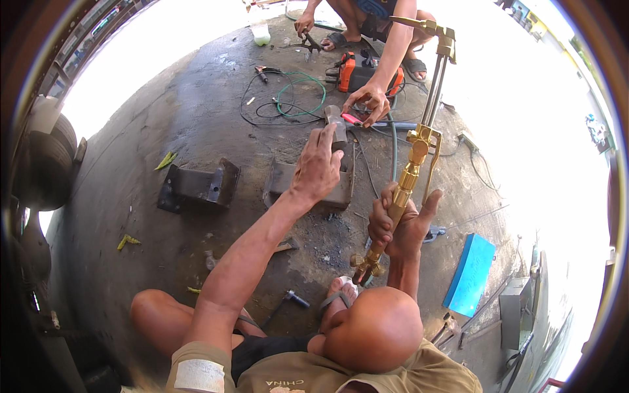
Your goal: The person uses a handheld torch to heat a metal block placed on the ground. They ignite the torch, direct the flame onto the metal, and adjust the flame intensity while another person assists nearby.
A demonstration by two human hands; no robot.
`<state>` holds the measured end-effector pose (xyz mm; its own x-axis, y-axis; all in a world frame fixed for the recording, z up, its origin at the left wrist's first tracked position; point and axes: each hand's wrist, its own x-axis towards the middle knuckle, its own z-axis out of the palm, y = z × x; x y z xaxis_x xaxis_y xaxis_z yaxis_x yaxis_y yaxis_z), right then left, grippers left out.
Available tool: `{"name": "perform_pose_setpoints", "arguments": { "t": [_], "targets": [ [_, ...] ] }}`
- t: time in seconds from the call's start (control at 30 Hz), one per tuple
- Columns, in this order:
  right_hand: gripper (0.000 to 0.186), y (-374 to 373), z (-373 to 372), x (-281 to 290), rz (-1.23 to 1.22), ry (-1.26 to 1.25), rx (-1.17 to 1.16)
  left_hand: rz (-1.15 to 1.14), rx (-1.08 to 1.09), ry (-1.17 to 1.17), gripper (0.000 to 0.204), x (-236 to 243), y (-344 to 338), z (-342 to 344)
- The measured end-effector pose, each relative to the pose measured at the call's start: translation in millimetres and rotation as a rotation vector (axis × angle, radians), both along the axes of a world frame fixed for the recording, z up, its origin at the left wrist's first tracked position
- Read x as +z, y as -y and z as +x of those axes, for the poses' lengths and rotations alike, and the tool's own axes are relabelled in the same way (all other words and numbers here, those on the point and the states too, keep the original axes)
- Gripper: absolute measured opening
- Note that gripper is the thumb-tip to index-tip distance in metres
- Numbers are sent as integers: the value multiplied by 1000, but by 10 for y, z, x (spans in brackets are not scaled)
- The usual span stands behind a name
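Observation:
My right hand point(407, 229) grips a brass cutting torch point(405, 182), its bent nozzle up and away from me and its valve knobs near my knee. My left hand point(316, 170) reaches forward, closed against a grey steel hammer head point(336, 128); any handle is hidden. It is over a dark steel channel piece point(337, 193) on the ground. Just beyond the hammer head, a co-worker's hand point(369, 103) pinches a small pink-red lighter-like object point(352, 119). The co-worker's other hand point(304, 24) holds a dark plier-like tool point(308, 44).
A second steel channel point(200, 187) lies to the left. An orange-and-black welding machine point(363, 73) stands ahead, with a green cable point(301, 84) and hoses around it. At right are a blue box point(469, 274) and a grey metal box point(515, 311). A tyre point(52, 157) stands far left.

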<state>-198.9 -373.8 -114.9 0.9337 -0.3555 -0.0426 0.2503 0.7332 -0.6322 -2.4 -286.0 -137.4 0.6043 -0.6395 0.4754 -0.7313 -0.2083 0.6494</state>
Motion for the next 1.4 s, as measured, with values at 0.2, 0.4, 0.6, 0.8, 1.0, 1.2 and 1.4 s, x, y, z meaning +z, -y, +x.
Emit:
{"name": "perform_pose_setpoints", "arguments": {
  "t": [0.2,0.4,0.6,0.8,1.0,1.2,1.4],
  "targets": [
    [95,-156,71,14,-4,-15,-4,56,-151,192,35,-116,485,625],
    [96,-196,84,-14,3,-39,50,-154,-74,76,23,-54,260,283],
    [93,-383,243,-333,33,-120,204,-261,45,-880,28,-232,-465,81],
    [89,-662,410,-595,64,-139,414,78,435,-341,31,-287,-1307,679],
    [90,-768,520,-628,68,-194,534,89,577,-498,32,88,-1347,1159],
    [88,-916,572,-688,105,-196,585,-134,544,-730,46,266,-1373,1274],
    [86,-943,586,-662,84,-198,590,-8,654,-663,79,473,-1332,1250]
  ]
}}
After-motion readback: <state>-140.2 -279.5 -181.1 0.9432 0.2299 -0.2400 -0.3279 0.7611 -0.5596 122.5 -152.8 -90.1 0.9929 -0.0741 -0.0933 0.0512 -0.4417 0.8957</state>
